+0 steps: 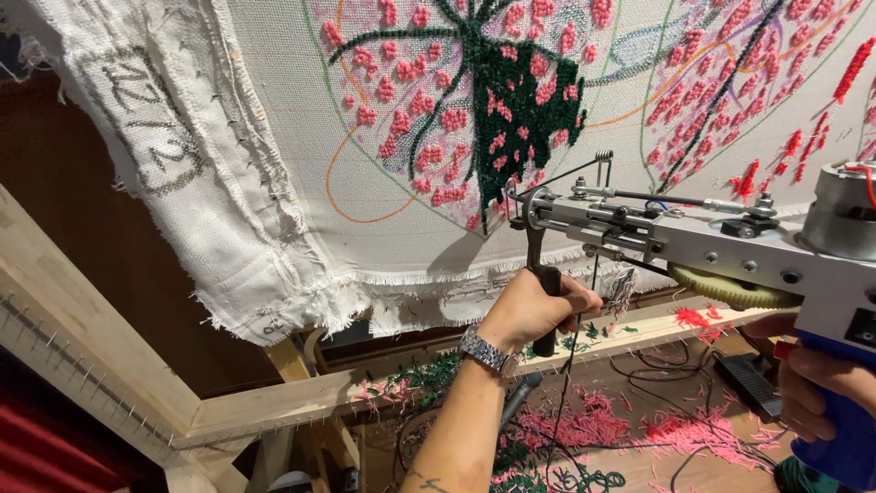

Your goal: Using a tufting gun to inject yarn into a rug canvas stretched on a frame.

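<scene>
Your right hand (812, 388), nearest the camera at the lower right edge, is wrapped around the blue grip (844, 429) of a tufting gun (712, 246), fingers clenched on it. From there the gun's metal body runs leftward and slightly up, its long axis pointing from the silver motor housing (844, 219) past a yellow gear (730, 290) to the needle end (520, 205). Your left hand (538, 306), wristwatch (486, 351) showing, is closed around the black front handle (545, 292) that hangs below the gun's nose; it is the hand nearer the working tip. That tip sits at, or just short of, the stretched white cloth (274, 164); contact cannot be told from this angle. It meets the lower edge of a dark green tufted patch (525, 110), with pink tufts (401, 100) scattered to the left and right among drawn outlines. The cloth's frayed edge (274, 301) hangs over a wooden frame (119, 365) studded with small nails. Farther off, below the frame, the floor (630, 429) is littered with pink and green yarn clippings (584, 424) and black cables (657, 383).
</scene>
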